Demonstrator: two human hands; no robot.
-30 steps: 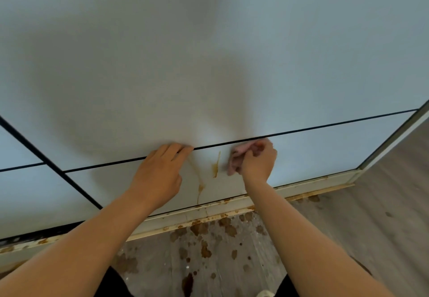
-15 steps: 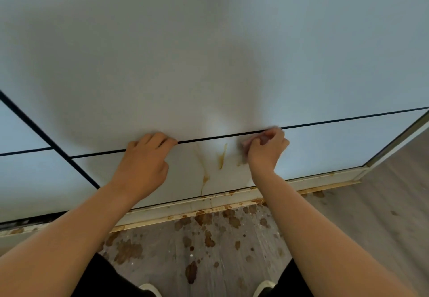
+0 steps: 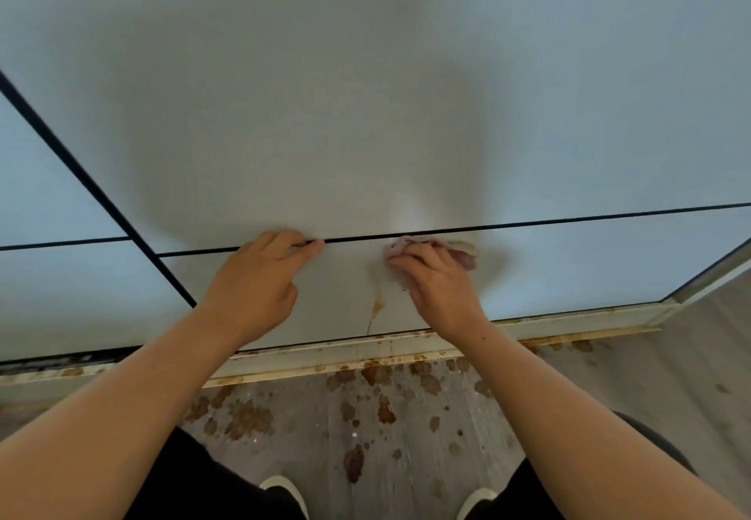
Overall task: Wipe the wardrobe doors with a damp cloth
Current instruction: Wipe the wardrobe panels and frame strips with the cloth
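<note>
Head view: my right fingers (image 3: pixel 410 263) bunch the cloth (image 3: pixel 461 253) against the door (image 3: pixel 365 113), just under the seam (image 3: pixel 569 219). My left fingers (image 3: pixel 300 249) rest loosely on the door, holding nothing. I'm mid-scrub. The next move, I judge, is a firm pull down-left over the stain (image 3: pixel 376 305) beside them.

Matt, smooth white wardrobe door (image 3: pixel 365 113); soft pink cloth (image 3: pixel 461 253); grey wood-grain floor (image 3: pixel 670 389) blotched with brown stains (image 3: pixel 378 375).

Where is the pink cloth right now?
In the head view, the pink cloth sits right of centre under the right hand, against the wardrobe door just below its black horizontal seam, right of the brown drip stain.
</note>
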